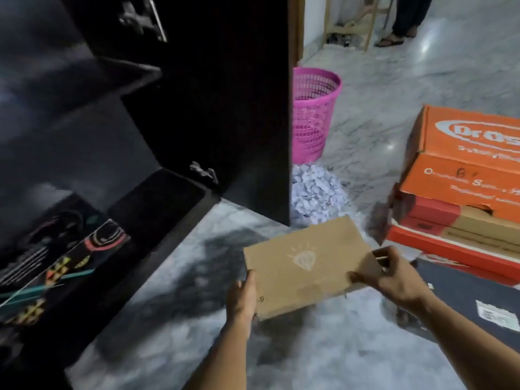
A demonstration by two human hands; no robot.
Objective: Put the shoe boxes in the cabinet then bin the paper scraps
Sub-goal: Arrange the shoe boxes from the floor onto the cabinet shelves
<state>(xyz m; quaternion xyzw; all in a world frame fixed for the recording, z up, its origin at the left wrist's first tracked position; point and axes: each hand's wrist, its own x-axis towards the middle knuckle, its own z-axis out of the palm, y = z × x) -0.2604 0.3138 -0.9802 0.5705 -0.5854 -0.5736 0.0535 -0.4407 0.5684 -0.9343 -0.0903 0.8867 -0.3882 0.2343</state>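
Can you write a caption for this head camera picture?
Both hands, left hand and right hand, carry a brown shoe box toward the open cabinet.

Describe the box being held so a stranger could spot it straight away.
Start at the dark open cabinet on the left; just right of its door, above the marble floor, the left hand and right hand hold a brown box. Unlike the orange box stacked beside it, it is plain cardboard with a white diamond drawing.
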